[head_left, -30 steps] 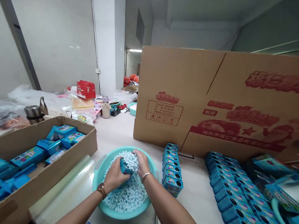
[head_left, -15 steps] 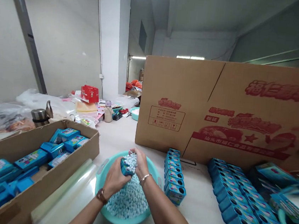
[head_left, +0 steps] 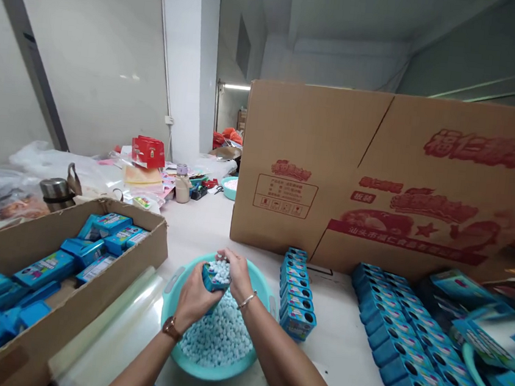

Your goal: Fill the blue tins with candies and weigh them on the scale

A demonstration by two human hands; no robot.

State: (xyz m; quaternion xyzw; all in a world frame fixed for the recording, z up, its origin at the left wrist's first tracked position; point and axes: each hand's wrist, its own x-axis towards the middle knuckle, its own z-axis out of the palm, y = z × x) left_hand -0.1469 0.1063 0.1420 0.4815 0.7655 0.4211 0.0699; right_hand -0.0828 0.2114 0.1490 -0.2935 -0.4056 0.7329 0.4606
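Observation:
My left hand (head_left: 197, 297) is closed around a small blue cardboard box (head_left: 215, 282), held tilted above a turquoise basin (head_left: 168, 331). Pale blue balls (head_left: 219, 269) are heaped at the box's open top. Against that heap curls my right hand (head_left: 237, 275), its fingers closed round the far side of the balls; part of its grip is hidden. Below both hands, many more small pale blue balls (head_left: 217, 339) fill the basin.
To the left, a cardboard tray (head_left: 97, 274) holds blue boxes; clear plastic film (head_left: 105, 330) lies beside it. A row of blue boxes (head_left: 297, 320) stands right of the basin, with longer rows (head_left: 405, 362) farther right. A large carton (head_left: 300, 222) blocks the back.
The box has tipped somewhat more upright in my left hand, and the heap at its top looks smaller. My right hand stays against it. The whole view has shifted slightly.

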